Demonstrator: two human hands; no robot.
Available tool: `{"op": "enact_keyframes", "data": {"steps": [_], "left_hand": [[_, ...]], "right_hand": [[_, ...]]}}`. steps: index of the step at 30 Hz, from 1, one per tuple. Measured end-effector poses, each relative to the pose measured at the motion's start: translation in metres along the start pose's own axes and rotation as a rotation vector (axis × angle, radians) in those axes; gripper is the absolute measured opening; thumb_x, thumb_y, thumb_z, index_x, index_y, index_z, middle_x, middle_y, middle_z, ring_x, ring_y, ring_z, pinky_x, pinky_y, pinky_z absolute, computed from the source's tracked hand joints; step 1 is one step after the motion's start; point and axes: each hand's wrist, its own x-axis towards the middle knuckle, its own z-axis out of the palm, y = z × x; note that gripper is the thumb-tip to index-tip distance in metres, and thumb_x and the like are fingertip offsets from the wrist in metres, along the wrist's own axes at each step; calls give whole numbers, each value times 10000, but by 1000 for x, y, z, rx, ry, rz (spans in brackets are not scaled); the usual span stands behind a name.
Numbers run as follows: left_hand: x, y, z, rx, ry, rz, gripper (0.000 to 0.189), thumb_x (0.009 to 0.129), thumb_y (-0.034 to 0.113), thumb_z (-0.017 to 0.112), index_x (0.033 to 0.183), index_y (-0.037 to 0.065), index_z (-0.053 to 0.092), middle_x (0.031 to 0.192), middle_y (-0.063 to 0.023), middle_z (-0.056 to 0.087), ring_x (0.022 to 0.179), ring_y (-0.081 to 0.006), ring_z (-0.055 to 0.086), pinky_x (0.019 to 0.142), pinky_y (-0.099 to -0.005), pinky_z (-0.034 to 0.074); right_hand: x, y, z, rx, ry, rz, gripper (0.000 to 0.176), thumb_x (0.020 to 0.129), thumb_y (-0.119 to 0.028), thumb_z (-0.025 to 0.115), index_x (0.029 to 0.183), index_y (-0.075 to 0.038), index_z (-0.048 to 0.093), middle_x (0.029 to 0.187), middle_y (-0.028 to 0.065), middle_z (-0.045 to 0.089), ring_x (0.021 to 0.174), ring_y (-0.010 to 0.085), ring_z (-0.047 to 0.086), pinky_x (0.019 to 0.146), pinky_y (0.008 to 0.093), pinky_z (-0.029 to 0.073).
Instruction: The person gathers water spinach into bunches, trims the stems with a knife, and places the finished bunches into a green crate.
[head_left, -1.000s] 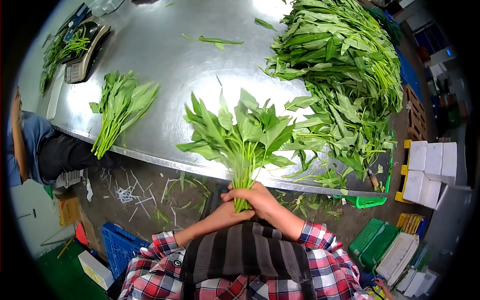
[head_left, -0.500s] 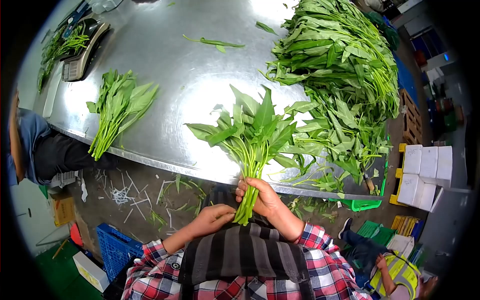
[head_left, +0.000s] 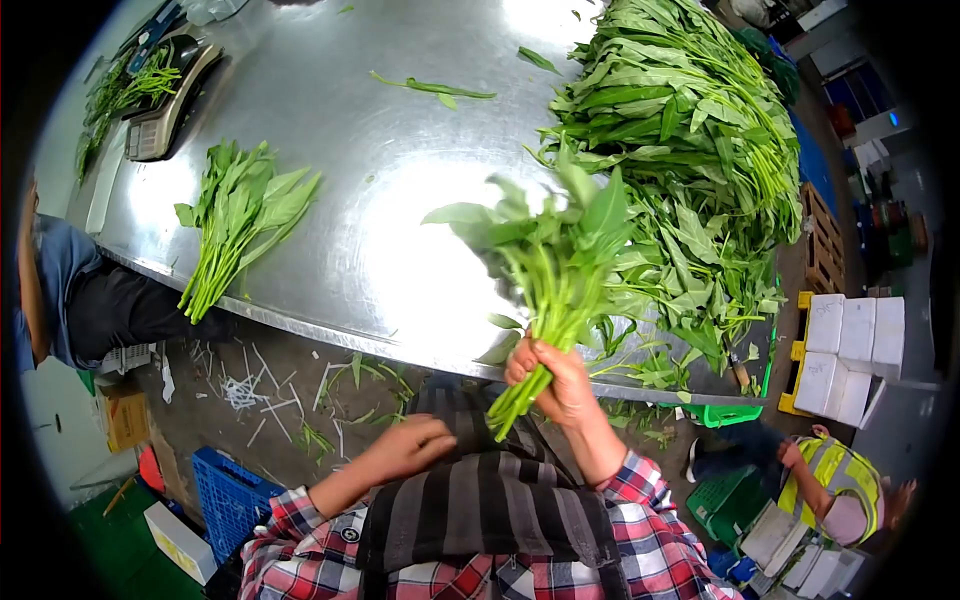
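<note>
My right hand [head_left: 560,380] is closed around the stems of a bunch of water spinach [head_left: 556,275], leaves up and slightly blurred, cut ends pointing down toward me. The bunch is tilted to the right over the table's front edge. My left hand [head_left: 408,447] is in front of my striped apron, apart from the stems, its fingers loosely bent and nothing in them. To the right, a big heap of water spinach [head_left: 680,130] covers the table [head_left: 330,100]. A smaller bunch [head_left: 240,215] lies at the left, stems over the edge.
A weighing scale [head_left: 160,125] with greens beside it stands at the far left. Loose stems [head_left: 430,88] lie on the metal. A knife handle [head_left: 740,375] shows near the right corner. Another person [head_left: 70,290] sits at left; a person in a yellow vest [head_left: 835,480] is at lower right.
My right hand has moved right with the bunch, which now leans right. My left hand has come away from the stem ends. The person in the vest has shifted.
</note>
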Motion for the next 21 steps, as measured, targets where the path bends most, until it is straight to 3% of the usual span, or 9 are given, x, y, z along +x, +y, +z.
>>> {"op": "enact_keyframes", "data": {"steps": [2,5,7,9,11,14,18,20,21], "left_hand": [[-11,-8,-23,287,-46,-250,162,844,143,587,924,3,576,784,-69,584,855,-245,578,771,-344,460],[7,15,-43,-158,424,-209,361,842,171,601,1161,22,522,1109,-148,542,980,-250,558,830,-314,446],[22,39,-48,300,460,-103,586,800,272,657,1256,-18,430,1228,-207,488,1153,-338,454,962,-381,370],[35,48,-40,117,230,-179,746,776,323,683,1320,-48,332,1208,-237,501,1149,-324,462,962,-374,365],[44,75,-40,-666,-2,-260,906,794,323,687,1397,-34,113,1260,-198,440,1183,-240,414,973,-330,353],[46,27,14,-625,228,-179,1045,745,197,747,1413,12,-35,1368,-199,284,1278,-234,296,1043,-316,270],[50,33,-10,-657,281,-5,1044,730,116,748,1419,52,-35,1351,-180,318,1224,-233,377,1004,-315,326],[47,51,-47,-682,76,-277,793,758,114,697,1367,32,196,1170,-130,502,990,-222,550,838,-327,447],[47,43,-55,-557,91,-245,707,766,117,680,1334,29,267,1108,-121,537,920,-214,572,793,-332,463]], "right_hand": [[-15,-27,29,-103,-48,-101,186,859,-170,553,966,-50,461,732,56,472,682,202,497,630,363,437],[-9,-16,43,-165,36,-164,191,864,-163,557,962,-29,461,749,72,495,709,207,519,668,362,463],[0,5,45,-177,107,-14,158,863,-141,560,930,-18,486,756,76,517,725,209,537,688,354,473],[5,31,40,-111,265,203,92,868,-93,542,895,-6,525,779,91,556,742,227,567,696,354,484],[6,46,32,-176,333,287,110,864,-77,535,938,4,530,819,88,573,739,212,580,691,338,490],[6,49,42,-327,301,180,153,857,-53,523,992,17,532,867,79,580,778,181,579,717,309,485],[20,41,67,-487,127,-81,240,846,-34,520,1078,31,518,949,77,581,876,162,568,788,291,464],[33,34,85,-629,-30,-161,346,824,-37,574,1152,31,488,1050,91,571,967,171,548,857,304,439],[40,31,96,-687,-57,-196,358,819,-47,590,1153,33,488,1058,93,571,969,171,547,860,302,437]]}}
